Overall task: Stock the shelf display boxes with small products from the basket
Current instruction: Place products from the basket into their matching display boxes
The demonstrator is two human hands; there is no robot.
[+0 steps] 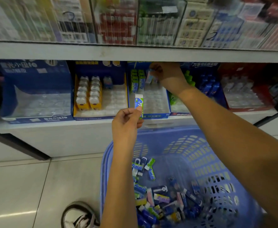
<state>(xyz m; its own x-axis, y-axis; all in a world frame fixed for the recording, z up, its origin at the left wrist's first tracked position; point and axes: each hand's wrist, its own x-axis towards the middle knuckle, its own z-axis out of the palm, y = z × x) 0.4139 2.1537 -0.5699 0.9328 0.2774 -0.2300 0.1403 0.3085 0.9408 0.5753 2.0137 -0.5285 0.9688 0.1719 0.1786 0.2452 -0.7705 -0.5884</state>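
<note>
A blue plastic basket (200,145) stands on the floor in front of the shelf, holding several small packs (159,198) in blue, green, pink and yellow. My left hand (126,122) pinches a green-and-white pack (138,100) upright in front of the middle display box (156,115). My right hand (166,73) reaches deep into that same box under the upper shelf and holds a pink pack (149,76) at the back, beside a row of green packs (137,81).
A display box with yellow packs (89,94) sits left of the middle one, and a mostly bare blue box (36,96) further left. Boxes with blue packs (209,86) and a red box (246,96) lie right. The upper shelf edge (135,52) overhangs. My shoe (79,216) is beside the basket.
</note>
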